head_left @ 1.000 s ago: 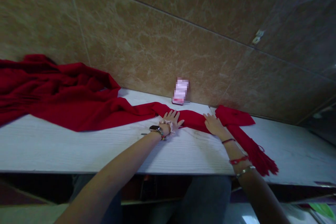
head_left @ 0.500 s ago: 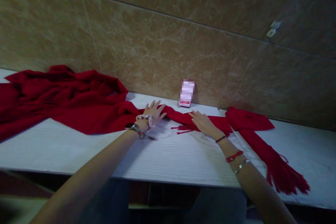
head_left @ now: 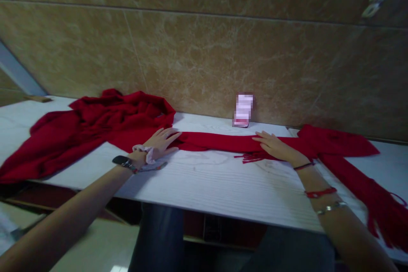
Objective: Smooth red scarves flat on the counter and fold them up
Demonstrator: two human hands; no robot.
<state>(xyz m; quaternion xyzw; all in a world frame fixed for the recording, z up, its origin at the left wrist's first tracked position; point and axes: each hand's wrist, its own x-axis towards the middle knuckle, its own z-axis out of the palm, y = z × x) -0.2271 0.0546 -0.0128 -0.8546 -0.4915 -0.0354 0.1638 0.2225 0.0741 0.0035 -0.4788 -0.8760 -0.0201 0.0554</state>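
Note:
A long red scarf (head_left: pixel 216 141) with fringed ends runs across the white table, folded into a narrow band in its middle. Its left part lies in a loose, crumpled heap; at the right it is folded over, with a long fringe hanging toward the near edge. My left hand (head_left: pixel 162 142) rests flat on the scarf where the heap narrows into the band, fingers stretched out. Over on the right, my right hand (head_left: pixel 272 146) lies on the band with its fingers extended, beside a short fringe that sticks out below. Neither hand grips the cloth.
A phone (head_left: pixel 243 110) with a blurred screen leans against the brown marbled wall (head_left: pixel 197 59) behind the table. The white table (head_left: pixel 204 187) has a front edge close to my legs (head_left: pixel 159 238). A small fixture (head_left: pixel 376 2) is on the wall, upper right.
My left hand has slid left along the scarf, and the stretch between my hands is now longer, straighter and flatter. The right hand stays on the band. The camera view has turned somewhat.

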